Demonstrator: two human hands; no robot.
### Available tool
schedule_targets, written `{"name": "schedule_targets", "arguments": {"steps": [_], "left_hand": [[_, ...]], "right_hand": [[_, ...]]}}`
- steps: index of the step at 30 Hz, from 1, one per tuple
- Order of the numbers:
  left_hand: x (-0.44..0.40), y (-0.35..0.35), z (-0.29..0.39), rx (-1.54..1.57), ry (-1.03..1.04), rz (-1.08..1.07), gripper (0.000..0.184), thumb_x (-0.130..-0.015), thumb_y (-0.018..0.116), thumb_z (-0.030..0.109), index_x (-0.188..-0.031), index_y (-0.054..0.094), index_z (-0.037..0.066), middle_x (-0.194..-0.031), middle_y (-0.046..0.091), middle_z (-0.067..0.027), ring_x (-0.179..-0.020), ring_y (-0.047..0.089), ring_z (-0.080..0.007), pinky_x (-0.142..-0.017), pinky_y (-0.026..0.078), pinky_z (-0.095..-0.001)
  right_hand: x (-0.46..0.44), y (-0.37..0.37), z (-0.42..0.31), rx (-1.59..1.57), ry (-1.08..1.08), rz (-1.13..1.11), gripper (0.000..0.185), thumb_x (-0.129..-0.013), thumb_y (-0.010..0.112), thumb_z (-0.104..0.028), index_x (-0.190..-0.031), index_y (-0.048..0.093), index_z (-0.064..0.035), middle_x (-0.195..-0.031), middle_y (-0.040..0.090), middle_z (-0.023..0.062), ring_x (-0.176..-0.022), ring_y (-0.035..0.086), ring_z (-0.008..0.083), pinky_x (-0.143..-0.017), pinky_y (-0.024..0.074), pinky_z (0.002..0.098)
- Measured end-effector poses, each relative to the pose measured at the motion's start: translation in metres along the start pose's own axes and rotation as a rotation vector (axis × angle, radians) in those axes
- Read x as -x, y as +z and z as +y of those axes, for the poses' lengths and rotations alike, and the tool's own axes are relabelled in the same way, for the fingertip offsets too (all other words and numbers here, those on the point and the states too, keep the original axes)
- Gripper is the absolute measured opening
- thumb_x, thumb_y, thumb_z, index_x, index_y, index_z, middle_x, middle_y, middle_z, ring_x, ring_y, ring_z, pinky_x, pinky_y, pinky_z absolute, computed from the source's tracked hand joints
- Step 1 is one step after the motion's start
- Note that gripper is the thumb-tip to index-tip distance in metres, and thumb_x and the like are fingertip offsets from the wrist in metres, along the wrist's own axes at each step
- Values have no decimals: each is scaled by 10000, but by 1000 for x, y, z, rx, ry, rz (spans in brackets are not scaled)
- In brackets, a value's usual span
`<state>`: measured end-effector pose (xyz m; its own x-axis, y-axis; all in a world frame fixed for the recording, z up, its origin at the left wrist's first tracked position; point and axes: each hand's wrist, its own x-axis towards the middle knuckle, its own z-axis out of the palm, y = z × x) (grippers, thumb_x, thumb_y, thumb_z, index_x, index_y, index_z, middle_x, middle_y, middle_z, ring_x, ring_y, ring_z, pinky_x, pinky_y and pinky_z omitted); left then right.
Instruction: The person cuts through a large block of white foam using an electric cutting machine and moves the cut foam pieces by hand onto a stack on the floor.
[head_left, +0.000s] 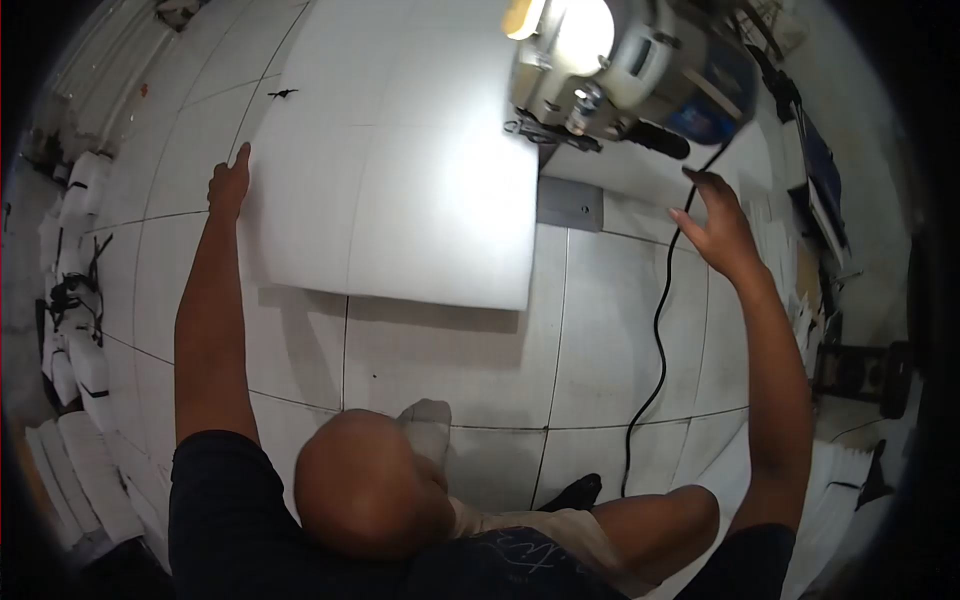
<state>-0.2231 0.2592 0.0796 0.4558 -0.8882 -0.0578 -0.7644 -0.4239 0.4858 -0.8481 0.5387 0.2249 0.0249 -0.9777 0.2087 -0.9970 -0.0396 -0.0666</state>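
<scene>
Over on the left, my left hand (230, 182) is at the left edge of a large white sheet stack or panel (400, 200); its fingers look closed, and what they hold, if anything, is hidden. My right hand (716, 222) hangs with thumb and fingers apart beside the black cable (660, 340), holding nothing. Above it stands a sewing-type machine (640, 70) with a bright lamp and a black handle (655, 139). The white piece reaches under the machine's left side. A grey metal plate (572, 205) shows below the machine.
White tiles (450, 370) make up the floor. Tied white bundles (75, 340) line the left side, and more white stacks (840, 470) lie at the lower right. A small black scrap (284, 93) lies at the upper left. The cable runs down toward my legs.
</scene>
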Motion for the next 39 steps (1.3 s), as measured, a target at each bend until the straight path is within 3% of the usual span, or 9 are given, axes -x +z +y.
{"name": "schedule_targets", "arguments": {"steps": [3, 8, 10, 17, 18, 23, 25, 26, 39], "left_hand": [[-22, 17, 10, 22, -134, -159, 982, -830, 366, 773, -1386, 442, -33, -1370, 497, -251, -1290, 473, -368, -1046, 386, -482], [13, 29, 20, -82, -123, -100, 964, -846, 323, 774, -1387, 452, -14, -1365, 522, -214, -1281, 485, -356, -1058, 365, -477], [16, 28, 28, -77, -134, -89, 954, -851, 322, 768, -1389, 454, -8, -1364, 527, -203, -1280, 487, -352, -1063, 359, -472], [17, 31, 32, -114, -215, -70, 950, -849, 304, 775, -1398, 451, 13, -1353, 543, -181, -1274, 498, -329, -1054, 369, -468], [17, 29, 31, -127, -202, -63, 946, -850, 299, 774, -1401, 450, 21, -1350, 547, -174, -1272, 501, -325, -1051, 372, -467], [13, 32, 29, -157, -228, -58, 942, -850, 285, 780, -1407, 446, 37, -1343, 555, -163, -1252, 520, -320, -1039, 382, -475], [13, 32, 31, -169, -238, -62, 942, -849, 282, 782, -1408, 446, 41, -1342, 556, -161, -1245, 527, -320, -1034, 387, -477], [14, 31, 30, -169, -235, -56, 940, -852, 280, 779, -1409, 444, 40, -1339, 558, -162, -1242, 530, -320, -1030, 392, -477], [32, 27, 45, -169, -225, 21, 906, -871, 303, 745, -1392, 461, 21, -1331, 563, -169, -1238, 532, -316, -1020, 410, -452]], "right_hand": [[-47, 41, 12, 303, -113, 134, 640, -823, 707, -314, -1327, 471, 2, -1337, 492, 215, -1235, 466, 382, -1017, 407, 446], [-99, 72, 35, 314, 113, -300, 728, -871, 644, -417, -1418, 365, -24, -1432, 407, 176, -1335, 385, 307, -1065, 384, 432], [-111, 92, 85, 1454, -855, 188, 600, -962, 510, -405, -1431, 341, -71, -1453, 392, 136, -1306, 435, 250, -1107, 344, 434], [-106, 81, 73, 364, -450, -96, 480, -999, 391, -382, -1384, 383, -95, -1384, 437, 80, -1284, 444, 201, -1076, 397, 413], [-114, 80, 58, 910, -675, 156, 478, -1001, 390, -376, -1390, 379, -99, -1407, 418, 87, -1298, 437, 210, -1074, 401, 435], [-113, 87, 75, 859, -649, 171, 485, -1011, 369, -391, -1419, 365, -128, -1430, 399, 93, -1326, 420, 208, -1075, 404, 456], [-114, 84, 68, 1385, -803, 407, 509, -1006, 392, -415, -1436, 361, -145, -1441, 397, 81, -1322, 430, 205, -1074, 404, 452], [-110, 82, 55, 907, -709, 396, 533, -975, 473, -438, -1425, 398, -162, -1428, 427, 55, -1309, 447, 186, -1070, 406, 435], [-99, 87, 67, 716, -545, 152, 549, -927, 568, -442, -1386, 465, -159, -1397, 477, 36, -1286, 468, 168, -1062, 401, 387]]}}
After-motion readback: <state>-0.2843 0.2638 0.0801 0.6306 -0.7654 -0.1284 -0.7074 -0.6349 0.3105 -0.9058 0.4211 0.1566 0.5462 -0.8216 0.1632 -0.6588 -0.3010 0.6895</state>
